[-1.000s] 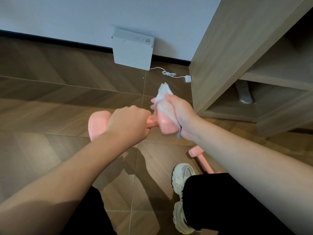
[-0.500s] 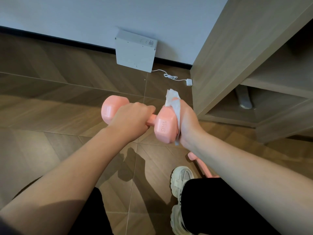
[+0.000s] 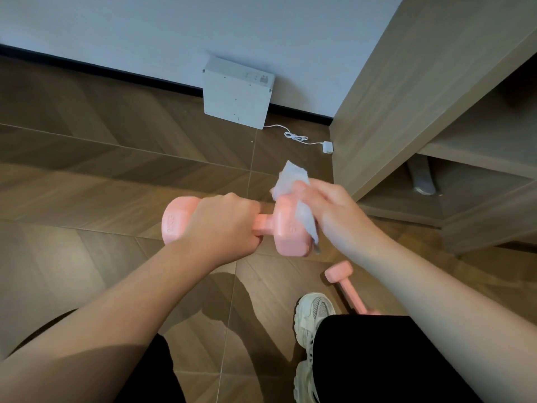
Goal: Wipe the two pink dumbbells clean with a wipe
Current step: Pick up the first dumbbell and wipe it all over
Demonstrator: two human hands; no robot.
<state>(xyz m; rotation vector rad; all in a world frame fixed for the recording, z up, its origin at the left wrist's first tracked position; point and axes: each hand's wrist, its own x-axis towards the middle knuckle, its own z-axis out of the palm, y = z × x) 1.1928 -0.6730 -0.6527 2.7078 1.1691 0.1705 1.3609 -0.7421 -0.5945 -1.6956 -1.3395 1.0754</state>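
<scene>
– Two hands up, states?
– Fist-wrapped, the left hand [image 3: 223, 225] grips the handle of the first dumbbell [image 3: 286, 228] and holds it level in the air over the floor [image 3: 87, 146]. With thumb and curled fingers the right hand [image 3: 328, 207] pinches one white wipe [image 3: 290, 177], pressing it onto the outer end of that dumbbell's right head.
– Wipe count one? Where does it sit?
– One. Its crumpled top sticks up above the thumb. The rest hangs down across the head's end face, between palm and pink.
– Dumbbells, total?
– Two, both pink. On the floor lies the second dumbbell [image 3: 345, 282], below the right forearm, just beside one white sneaker [image 3: 315, 312], well apart from both hands. Its near end is hidden behind a black trouser leg [image 3: 377, 359].
– Markings?
– Embossed text on both heads of the held one, too blurred to read.
– Background?
– One flat white box [image 3: 236, 97] leans on the wall [image 3: 145, 24]. One white cable [image 3: 296, 138] runs from it to one small plug block [image 3: 328, 147]. One wooden cabinet [image 3: 392, 97] stands at right with two open shelf levels showing. One grey object [image 3: 421, 175] is in the lower; can't tell what it is.
</scene>
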